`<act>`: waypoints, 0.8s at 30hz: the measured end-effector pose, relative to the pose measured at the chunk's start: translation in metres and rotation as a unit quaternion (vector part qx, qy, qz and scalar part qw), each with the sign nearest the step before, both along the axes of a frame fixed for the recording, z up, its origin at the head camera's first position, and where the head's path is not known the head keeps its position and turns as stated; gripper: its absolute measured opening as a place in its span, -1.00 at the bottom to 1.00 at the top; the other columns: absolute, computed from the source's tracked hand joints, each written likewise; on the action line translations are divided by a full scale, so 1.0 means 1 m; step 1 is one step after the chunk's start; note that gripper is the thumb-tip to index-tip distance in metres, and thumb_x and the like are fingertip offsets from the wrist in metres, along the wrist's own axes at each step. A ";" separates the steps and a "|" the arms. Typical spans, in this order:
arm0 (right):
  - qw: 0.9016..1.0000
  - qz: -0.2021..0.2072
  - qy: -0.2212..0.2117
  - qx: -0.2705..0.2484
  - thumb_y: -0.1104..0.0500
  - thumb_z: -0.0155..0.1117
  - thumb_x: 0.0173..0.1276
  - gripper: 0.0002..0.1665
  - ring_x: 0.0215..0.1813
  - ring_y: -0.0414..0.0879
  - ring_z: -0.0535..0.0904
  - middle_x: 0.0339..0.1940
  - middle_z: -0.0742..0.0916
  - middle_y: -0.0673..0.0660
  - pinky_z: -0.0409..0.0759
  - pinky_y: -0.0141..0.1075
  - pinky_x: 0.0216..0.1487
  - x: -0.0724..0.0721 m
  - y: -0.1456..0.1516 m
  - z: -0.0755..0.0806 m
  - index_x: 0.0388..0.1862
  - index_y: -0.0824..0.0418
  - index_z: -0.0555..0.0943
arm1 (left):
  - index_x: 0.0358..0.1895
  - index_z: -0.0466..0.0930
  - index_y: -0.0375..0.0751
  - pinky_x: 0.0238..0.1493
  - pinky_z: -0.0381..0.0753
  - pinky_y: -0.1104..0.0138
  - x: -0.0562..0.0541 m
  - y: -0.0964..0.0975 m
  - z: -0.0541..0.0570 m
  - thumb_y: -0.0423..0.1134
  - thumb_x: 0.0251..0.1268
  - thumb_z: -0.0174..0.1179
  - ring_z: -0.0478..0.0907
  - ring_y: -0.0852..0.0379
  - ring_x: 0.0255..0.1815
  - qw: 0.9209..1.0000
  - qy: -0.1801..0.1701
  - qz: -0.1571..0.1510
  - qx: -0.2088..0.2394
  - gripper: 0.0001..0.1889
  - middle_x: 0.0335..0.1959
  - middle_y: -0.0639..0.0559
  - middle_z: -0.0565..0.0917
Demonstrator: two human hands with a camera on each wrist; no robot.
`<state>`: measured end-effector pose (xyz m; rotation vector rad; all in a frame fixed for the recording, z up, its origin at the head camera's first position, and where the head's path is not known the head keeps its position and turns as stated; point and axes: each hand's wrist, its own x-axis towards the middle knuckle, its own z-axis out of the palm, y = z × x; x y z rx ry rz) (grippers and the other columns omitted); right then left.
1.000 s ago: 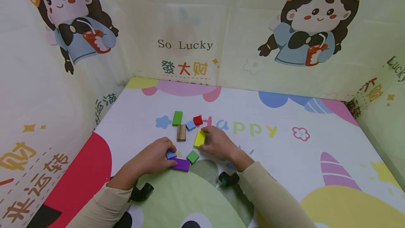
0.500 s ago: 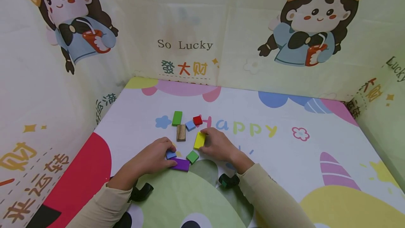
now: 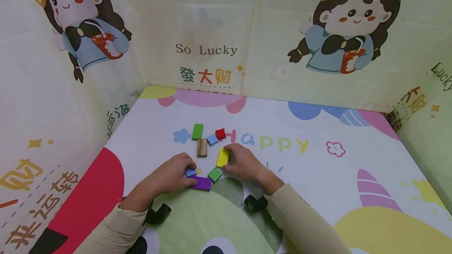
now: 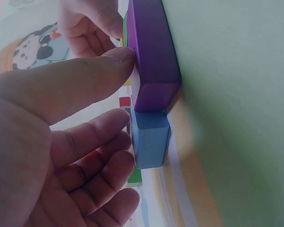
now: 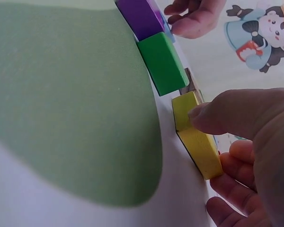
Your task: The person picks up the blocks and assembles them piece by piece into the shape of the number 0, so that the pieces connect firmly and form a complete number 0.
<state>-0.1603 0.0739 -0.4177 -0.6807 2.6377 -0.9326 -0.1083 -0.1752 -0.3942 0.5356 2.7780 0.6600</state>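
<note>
In the head view my right hand holds a yellow rectangular block between thumb and fingers. The thumb lies on that block in the right wrist view, with fingers at its far end. My left hand rests by a purple block and a small blue block. Its thumb touches the purple block, while its loosely bent fingers lie along the blue one. A green cube-like block sits between the purple and yellow blocks, close to the purple block's corner.
Beyond the hands lie a wooden-brown block, a green rectangular block, a second blue block and a red block. A patterned cloth covers the table, and printed curtains stand around it.
My right hand and the yellow block have slid slightly toward me, closer to the small green block. My left hand and the other blocks look unmoved.
</note>
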 end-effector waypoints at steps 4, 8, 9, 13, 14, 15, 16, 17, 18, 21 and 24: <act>1.000 0.000 0.001 -0.002 0.17 0.43 0.25 -0.26 0.35 0.07 0.42 0.33 0.52 0.19 0.39 -0.07 0.36 0.001 0.000 0.000 0.38 0.32 0.41 | -0.12 0.67 -0.25 0.07 0.59 0.16 0.000 0.000 0.000 -0.19 0.12 0.50 0.52 0.02 0.00 1.000 -0.003 0.001 -0.002 -0.68 -0.07 0.00 0.58; 1.000 0.000 0.001 -0.003 0.17 0.43 0.25 -0.26 0.35 0.08 0.42 0.33 0.53 0.19 0.39 -0.07 0.36 0.002 0.000 0.000 0.38 0.33 0.42 | -0.12 0.67 -0.24 0.07 0.59 0.15 0.000 0.000 0.000 -0.18 0.12 0.50 0.52 0.02 0.00 1.000 -0.004 0.001 -0.004 -0.68 -0.07 0.00 0.57; 1.000 0.000 0.001 -0.003 0.17 0.44 0.25 -0.26 0.35 0.08 0.42 0.33 0.53 0.19 0.39 -0.07 0.36 0.002 0.000 0.000 0.38 0.33 0.42 | -0.11 0.67 -0.24 0.07 0.59 0.15 0.000 0.000 0.001 -0.18 0.12 0.50 0.52 0.02 0.00 1.000 -0.005 0.001 -0.004 -0.68 -0.07 0.00 0.57; 1.000 0.001 0.004 -0.005 0.18 0.44 0.25 -0.26 0.35 0.09 0.41 0.33 0.53 0.20 0.38 -0.07 0.37 0.003 -0.001 -0.001 0.37 0.34 0.42 | -0.11 0.67 -0.25 0.07 0.59 0.15 0.000 0.001 0.000 -0.18 0.13 0.49 0.52 0.02 -0.01 1.000 -0.005 0.001 -0.004 -0.68 -0.07 0.00 0.57; 1.000 0.001 0.004 -0.006 0.18 0.44 0.25 -0.26 0.35 0.09 0.41 0.33 0.53 0.20 0.38 -0.07 0.37 0.003 -0.001 -0.001 0.37 0.34 0.42 | -0.11 0.67 -0.24 0.07 0.59 0.15 -0.001 0.001 0.000 -0.18 0.13 0.49 0.52 0.02 -0.01 1.000 -0.005 0.002 -0.004 -0.68 -0.07 0.01 0.57; 1.000 0.001 0.005 -0.006 0.18 0.44 0.25 -0.27 0.35 0.09 0.41 0.33 0.53 0.20 0.38 -0.07 0.37 0.003 -0.001 -0.001 0.37 0.34 0.42 | -0.11 0.67 -0.24 0.07 0.59 0.15 -0.001 0.001 -0.001 -0.18 0.13 0.49 0.52 0.03 -0.01 1.000 -0.005 0.003 -0.004 -0.68 -0.07 0.01 0.57; 1.000 0.002 0.005 -0.007 0.18 0.44 0.25 -0.27 0.35 0.09 0.41 0.33 0.53 0.20 0.38 -0.07 0.37 0.003 -0.001 -0.001 0.37 0.34 0.43 | -0.11 0.67 -0.24 0.07 0.59 0.16 -0.001 0.001 -0.001 -0.18 0.13 0.49 0.52 0.03 -0.01 1.000 -0.005 0.004 -0.003 -0.68 -0.07 0.01 0.57; 1.000 0.002 0.005 -0.007 0.17 0.44 0.25 -0.27 0.35 0.09 0.41 0.33 0.53 0.20 0.38 -0.07 0.37 0.003 -0.001 -0.001 0.37 0.34 0.43 | -0.11 0.67 -0.24 0.07 0.59 0.16 -0.001 0.001 -0.001 -0.18 0.13 0.49 0.52 0.03 -0.01 1.000 -0.005 0.004 -0.004 -0.68 -0.07 0.01 0.57; 1.000 0.002 0.005 -0.007 0.17 0.44 0.25 -0.27 0.35 0.09 0.41 0.33 0.53 0.20 0.38 -0.07 0.37 0.003 -0.001 -0.001 0.37 0.34 0.43 | -0.11 0.67 -0.24 0.07 0.59 0.16 -0.001 0.002 -0.002 -0.18 0.12 0.49 0.52 0.03 -0.01 1.000 -0.005 0.005 -0.004 -0.68 -0.07 0.01 0.57; 1.000 0.002 0.006 -0.007 0.17 0.44 0.26 -0.27 0.35 0.09 0.41 0.33 0.53 0.20 0.38 -0.07 0.37 0.003 0.000 -0.001 0.37 0.34 0.43 | -0.11 0.67 -0.24 0.06 0.59 0.16 -0.002 0.001 -0.002 -0.18 0.12 0.49 0.52 0.02 -0.01 1.000 -0.005 0.006 -0.004 -0.68 -0.07 0.01 0.57; 1.000 0.004 0.010 -0.008 0.17 0.43 0.26 -0.28 0.34 0.09 0.42 0.32 0.53 0.21 0.38 -0.07 0.37 0.003 0.000 -0.001 0.36 0.35 0.43 | -0.12 0.67 -0.24 0.06 0.59 0.16 -0.002 0.001 -0.003 -0.18 0.12 0.50 0.52 0.03 -0.02 1.000 -0.003 0.005 -0.005 -0.68 -0.07 0.01 0.57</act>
